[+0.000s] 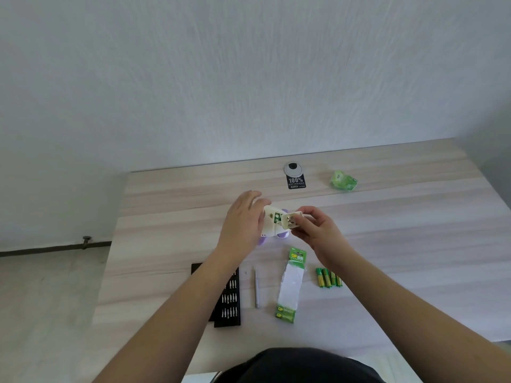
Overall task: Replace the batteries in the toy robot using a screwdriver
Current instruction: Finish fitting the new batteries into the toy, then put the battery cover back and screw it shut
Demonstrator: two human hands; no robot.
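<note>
My left hand grips the white and purple toy robot, tilted on the table with its open battery bay facing me. Green batteries show inside the bay. My right hand holds the white battery cover with metal contacts against the bay's right end. The thin silver screwdriver lies on the table in front of the toy. Several loose green and yellow batteries lie to the right, below my right wrist.
A black case of screwdriver bits lies partly under my left forearm. A torn green battery pack lies beside the screwdriver. Crumpled green wrapping, a black label and a round grommet sit near the table's far edge.
</note>
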